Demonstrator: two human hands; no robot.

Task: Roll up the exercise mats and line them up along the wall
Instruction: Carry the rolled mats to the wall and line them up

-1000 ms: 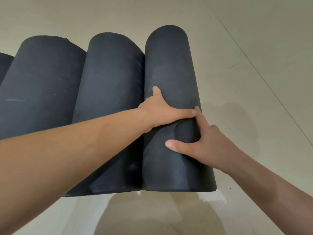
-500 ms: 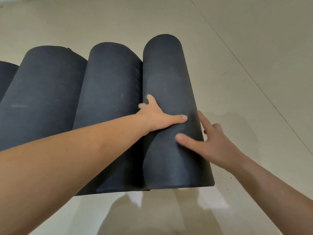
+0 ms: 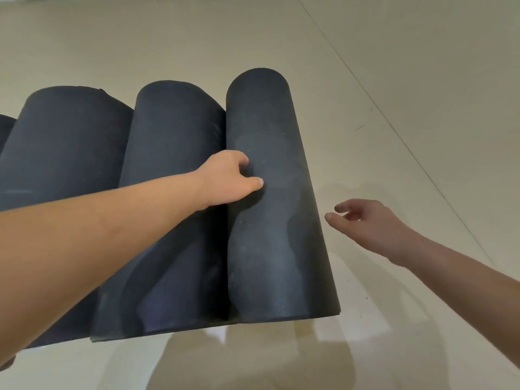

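Head view: four dark rolled mats are seen packed side by side, each touching its neighbour, so that a row is formed as the task asks. The left hand is laid over the seam between the end roll under its thumb and the middle roll under its wrist. Its fingers are loosely bent and nothing is gripped; only the thumb is stretched out along the end roll. This contact is judged to be a steadying touch, meant to keep the end roll snug against the next and its wrap from springing loose.

The right hand is held apart from the end roll, just off its outer flank and above the pale floor, with fingers slack and nothing carried.

Beyond the left forearm a wider roll is set, and past it a sliver of a fourth roll is cut by the frame edge. The near ends are roughly levelled. Whether a wall is met by the far ends cannot be told. The rolling looks done for the mats shown.
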